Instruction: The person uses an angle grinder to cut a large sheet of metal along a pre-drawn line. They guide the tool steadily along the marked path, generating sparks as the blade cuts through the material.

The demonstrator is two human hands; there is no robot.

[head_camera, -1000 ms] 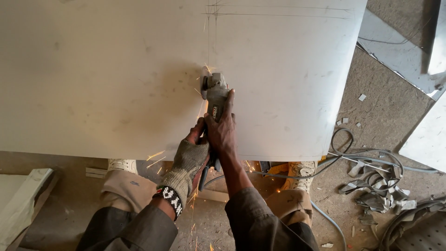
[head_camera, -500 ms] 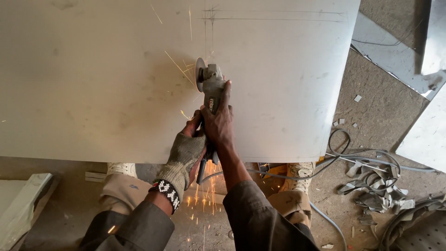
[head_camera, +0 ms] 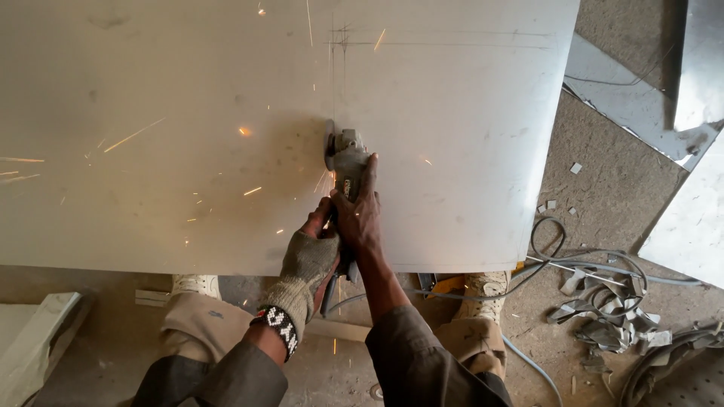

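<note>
On the metal sheet, angle grinder lengthwise away from the person, disc foremost, both the left hand and right hand closed around it.

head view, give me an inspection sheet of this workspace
surface: large pale metal sheet, pencil lines near its top, sparks across it
job's things: angle grinder, disc on the sheet at a marked line
clutter: metal offcuts on the floor at right
hands: left hand, gloved, and bare right hand both grip the grinder
cables: grey cables looped on the floor at right
surroundings: concrete floor, more sheets at right
</note>
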